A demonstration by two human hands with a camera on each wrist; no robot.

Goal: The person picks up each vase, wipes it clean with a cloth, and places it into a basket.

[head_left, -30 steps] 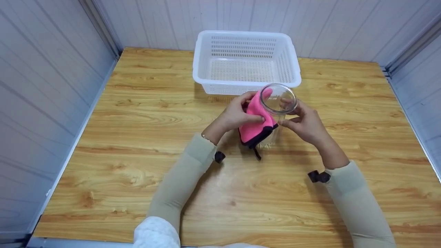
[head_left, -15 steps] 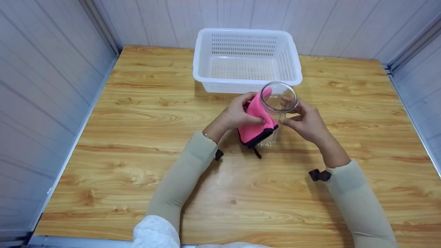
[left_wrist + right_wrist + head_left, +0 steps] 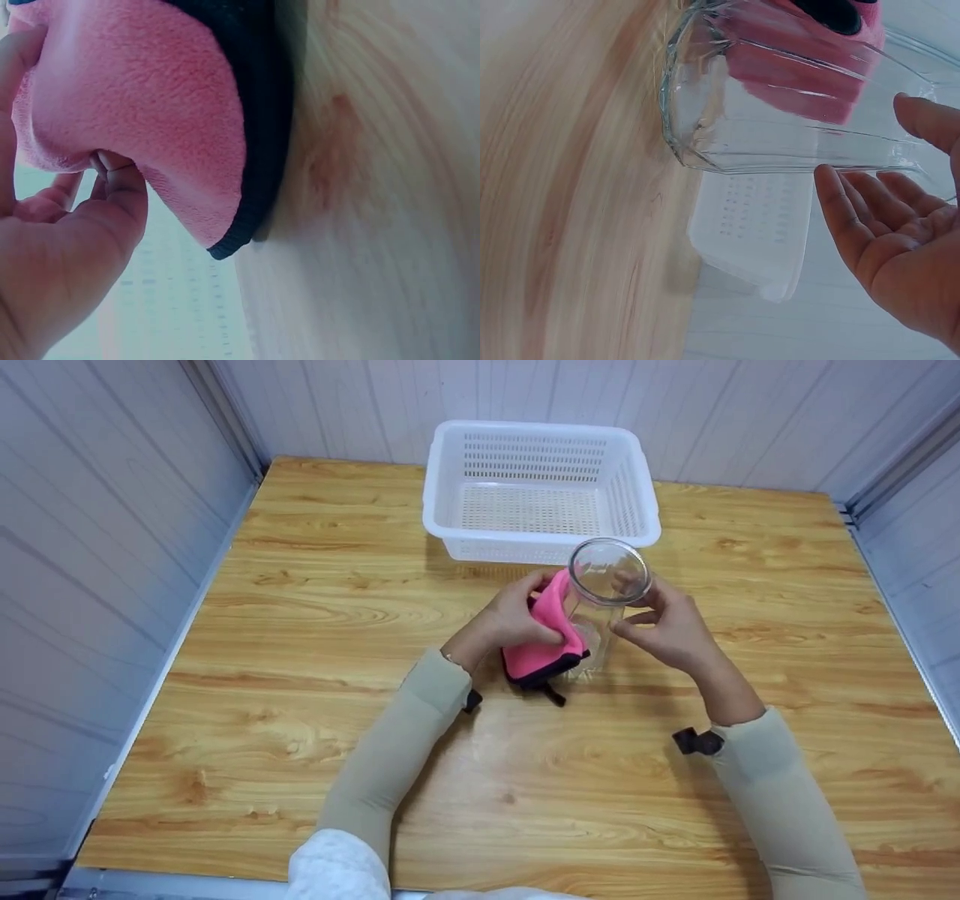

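Note:
A tall clear glass vase with a thick round rim stands about upright in front of the basket. My right hand holds its right side, thumb in front and fingers behind; the right wrist view shows the fingertips against the faceted glass. Whether its base touches the table is unclear. At the left of the vase my left hand grips a folded pink cloth with black edging and a black loop. In the left wrist view the cloth's fleecy face bulges over the fingers. Cloth and glass meet or nearly meet near the rim.
A white slotted plastic basket stands behind the hands, near the back wall. The wood-patterned table has pale panels on its left, back and right. A small black device is strapped at the right wrist.
The pink cloth and my left hand have shifted slightly left and down, and the cloth no longer shows behind the glass rim. The vase and right hand have stayed almost still.

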